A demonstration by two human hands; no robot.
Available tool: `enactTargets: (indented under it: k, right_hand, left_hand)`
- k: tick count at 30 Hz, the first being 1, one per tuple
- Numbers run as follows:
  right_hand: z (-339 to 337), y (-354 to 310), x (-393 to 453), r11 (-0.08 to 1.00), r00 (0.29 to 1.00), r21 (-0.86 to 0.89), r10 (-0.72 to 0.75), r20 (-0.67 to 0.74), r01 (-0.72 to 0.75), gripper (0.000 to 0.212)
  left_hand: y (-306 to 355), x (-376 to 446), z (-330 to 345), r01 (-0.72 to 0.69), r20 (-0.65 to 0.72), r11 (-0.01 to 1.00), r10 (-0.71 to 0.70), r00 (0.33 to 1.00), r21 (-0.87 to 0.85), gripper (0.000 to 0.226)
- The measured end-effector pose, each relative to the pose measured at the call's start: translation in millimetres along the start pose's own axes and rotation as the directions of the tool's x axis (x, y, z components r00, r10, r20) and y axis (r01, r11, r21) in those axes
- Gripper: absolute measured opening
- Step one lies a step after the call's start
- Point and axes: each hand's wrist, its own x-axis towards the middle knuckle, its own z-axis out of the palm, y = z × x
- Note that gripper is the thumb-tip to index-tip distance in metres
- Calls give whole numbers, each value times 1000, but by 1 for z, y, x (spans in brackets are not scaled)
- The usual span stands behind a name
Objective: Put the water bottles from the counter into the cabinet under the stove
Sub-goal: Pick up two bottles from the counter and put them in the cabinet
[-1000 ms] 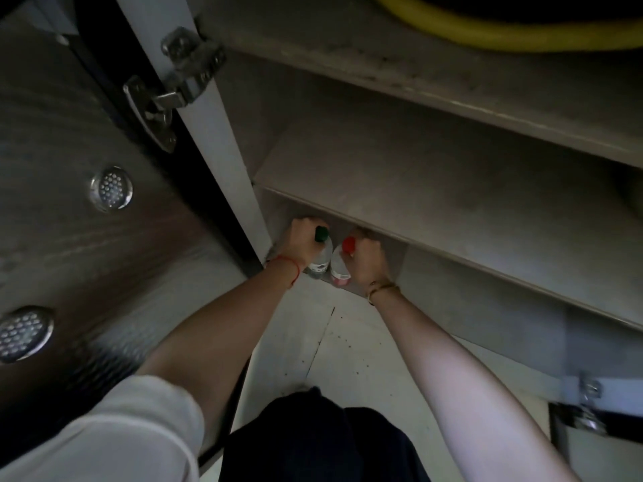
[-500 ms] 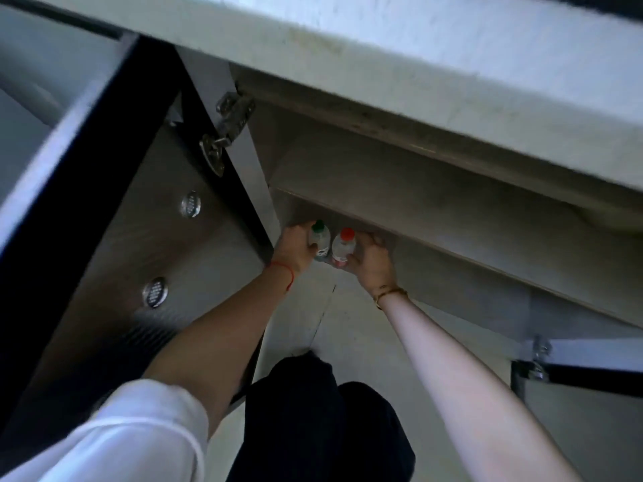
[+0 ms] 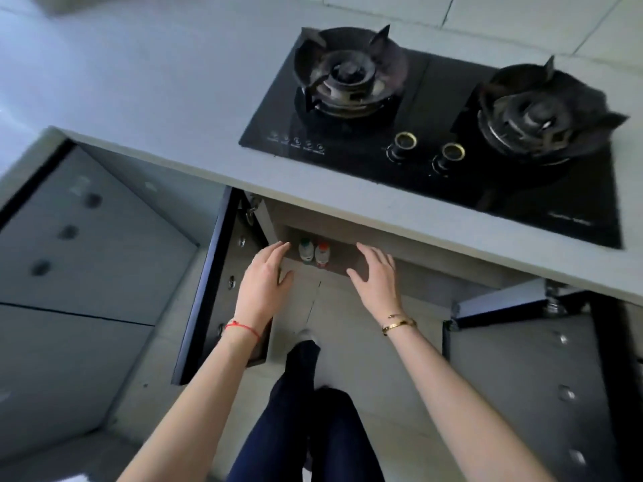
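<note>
Green- & red-cap bottles upright in cabinet, btwn open hands.

Two bottles upright in cabinet; left hand, right hand empty.

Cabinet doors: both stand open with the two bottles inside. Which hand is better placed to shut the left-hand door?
Probably the left hand. It hangs open and empty right beside the left door, while the right hand sits past the bottles.

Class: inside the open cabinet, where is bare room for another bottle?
Free: cabinet floor right of the red-capped bottle. Crowded: the left corner, holding the green-capped bottle, with the left hand close by.
</note>
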Motion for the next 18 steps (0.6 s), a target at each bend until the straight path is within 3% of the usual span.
enactTargets:
  k: [8,18]
  right_hand:
    - [-112,-53,-95,997,991,-43,-63,-122,58,53]
    - [-170,-86,-183,997,944,-80,-34,-329,8,53]
  left_hand:
    - [87,-54,-120,-177,-46,982,180,983,62,49]
    - [138,-94,-182,-362,-18,932,362,932,8,43]
